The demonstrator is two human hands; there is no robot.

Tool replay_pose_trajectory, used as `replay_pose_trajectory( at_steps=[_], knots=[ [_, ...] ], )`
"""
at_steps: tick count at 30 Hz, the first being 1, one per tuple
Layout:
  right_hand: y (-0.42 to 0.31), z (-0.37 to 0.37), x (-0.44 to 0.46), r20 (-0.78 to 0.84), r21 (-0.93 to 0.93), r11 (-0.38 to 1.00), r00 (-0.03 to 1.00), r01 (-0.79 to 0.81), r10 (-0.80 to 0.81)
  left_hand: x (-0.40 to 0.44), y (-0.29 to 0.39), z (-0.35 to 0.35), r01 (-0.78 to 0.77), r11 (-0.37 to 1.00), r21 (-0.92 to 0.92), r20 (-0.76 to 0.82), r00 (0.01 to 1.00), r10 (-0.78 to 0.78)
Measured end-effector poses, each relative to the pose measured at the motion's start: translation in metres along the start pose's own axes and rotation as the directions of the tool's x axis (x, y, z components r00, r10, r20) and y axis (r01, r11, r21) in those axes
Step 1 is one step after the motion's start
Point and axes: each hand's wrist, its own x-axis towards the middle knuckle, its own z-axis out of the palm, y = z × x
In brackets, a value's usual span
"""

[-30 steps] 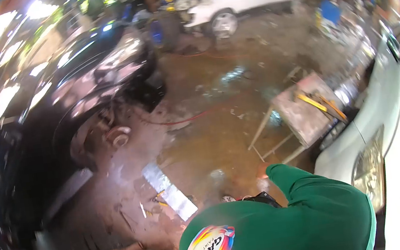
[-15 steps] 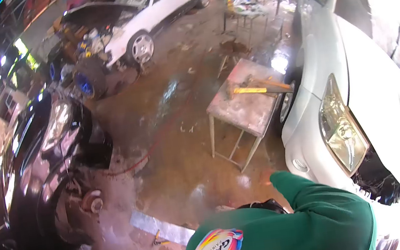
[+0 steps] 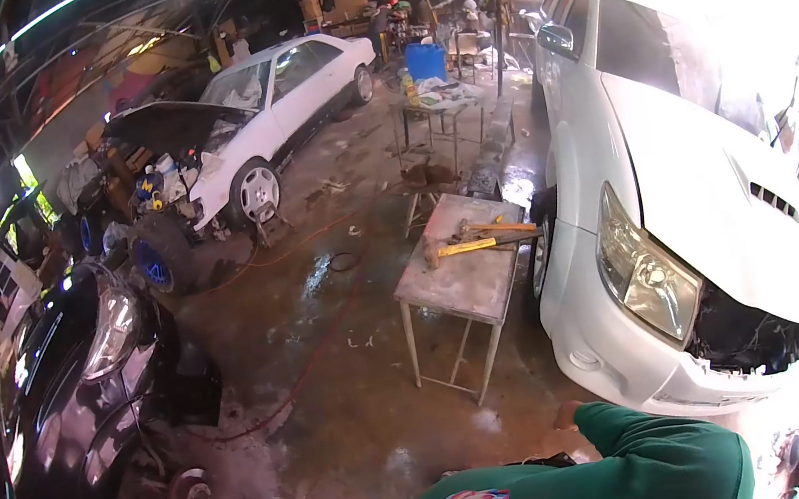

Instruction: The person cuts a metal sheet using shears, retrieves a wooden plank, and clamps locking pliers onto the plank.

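Short of the near right corner of the desk (image 3: 455, 285), the right hand (image 3: 567, 416) shows at the end of a green sleeve (image 3: 662, 442), apart from the desk and near the bumper of the white car (image 3: 686, 202). So little of it shows that I cannot tell how far its fingers are open or whether they have hold of anything. The left hand is out of view.

On the desk, a yellow-handled hammer (image 3: 468, 247) lies crosswise, its head toward the left edge and its dark handle end past the right edge. A wooden-handled tool (image 3: 508, 227) lies just beside it, toward the far edge. Well beyond that edge sits a blue bin (image 3: 425, 61).
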Motion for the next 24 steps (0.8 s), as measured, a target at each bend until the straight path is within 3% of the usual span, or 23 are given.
replay_pose_trajectory(
  at_steps=[3,5,8,11,14,18,20,24],
  knots=[
    [-0.004,0.011,-0.002,-0.012,-0.003,0.999,0.999,0.043,-0.043,-0.004,-0.009,0.006,0.001,1.000,-0.007,0.006,1.000,-0.001],
    [0.003,0.027,0.044,-0.055,-0.246,0.941,0.966,0.231,-0.251,-0.009,-0.016,0.010,0.007,1.000,-0.011,0.007,1.000,-0.006],
    [0.020,0.061,0.149,-0.096,-0.333,0.893,0.932,0.301,-0.350,-0.020,-0.026,0.016,0.017,1.000,-0.023,0.007,1.000,-0.017],
    [-0.035,0.002,0.087,-0.124,-0.511,0.809,0.907,0.290,-0.404,-0.027,-0.037,0.023,0.026,0.999,-0.027,0.006,1.000,-0.026],
    [-0.070,-0.023,0.063,-0.252,-0.490,0.823,0.856,0.288,-0.451,-0.035,-0.048,0.030,0.040,0.999,-0.032,0.007,0.999,-0.039],
    [-0.084,-0.033,0.085,-0.189,-0.541,0.755,0.821,0.371,-0.539,-0.045,-0.058,0.037,0.051,0.998,-0.031,0.014,0.999,-0.050],
    [-0.085,-0.033,0.097,-0.244,-0.414,0.854,0.866,0.315,-0.438,-0.049,-0.062,0.039,0.057,0.998,-0.032,0.016,0.998,-0.057],
    [-0.090,-0.047,0.073,-0.163,-0.438,0.855,0.910,0.279,-0.381,-0.056,-0.068,0.043,0.071,0.997,-0.036,0.014,0.997,-0.070]
  ],
)
